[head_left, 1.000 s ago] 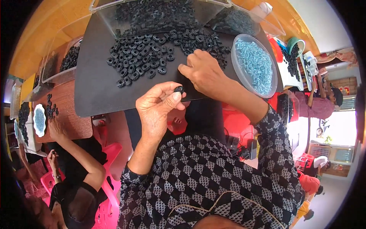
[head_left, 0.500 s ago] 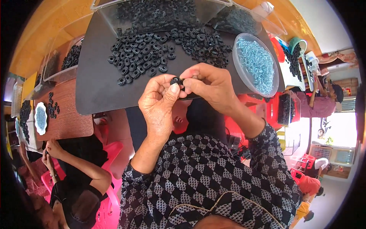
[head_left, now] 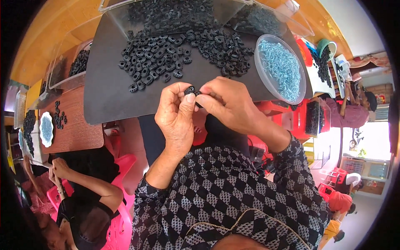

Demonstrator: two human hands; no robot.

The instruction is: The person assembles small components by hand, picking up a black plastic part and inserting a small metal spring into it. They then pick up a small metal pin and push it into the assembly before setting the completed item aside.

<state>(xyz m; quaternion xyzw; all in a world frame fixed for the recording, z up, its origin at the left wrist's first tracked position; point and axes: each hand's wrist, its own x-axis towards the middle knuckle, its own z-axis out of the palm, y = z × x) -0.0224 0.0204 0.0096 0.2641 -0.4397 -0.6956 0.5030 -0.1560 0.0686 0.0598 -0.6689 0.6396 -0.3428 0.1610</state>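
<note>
My left hand [head_left: 174,111] is closed, its thumb and fingers pinching a small black claw clip [head_left: 189,89] just off the near edge of the dark table. From the other side, the thumb and fingertips of my right hand [head_left: 227,99] press together on the same clip; its joint is partly hidden by my fingers. Beyond my hands lie two heaps of small black toothed clip pieces, a left heap [head_left: 152,60] and a right heap [head_left: 223,50]. A round clear tub [head_left: 261,77] at the right holds many tiny shiny pale-blue springs [head_left: 280,68].
Clear plastic bins [head_left: 166,18] of black pieces stand at the table's far side. To the left, a person [head_left: 89,208] sits at a brown table [head_left: 81,135] with a white dish [head_left: 46,129]. Red stools and another clear bin [head_left: 314,116] are to the right.
The clip has turned a little in my fingers and come slightly left. My left wrist has shifted a bit to the right, and the right hand's fingers have closed in nearer the clip.
</note>
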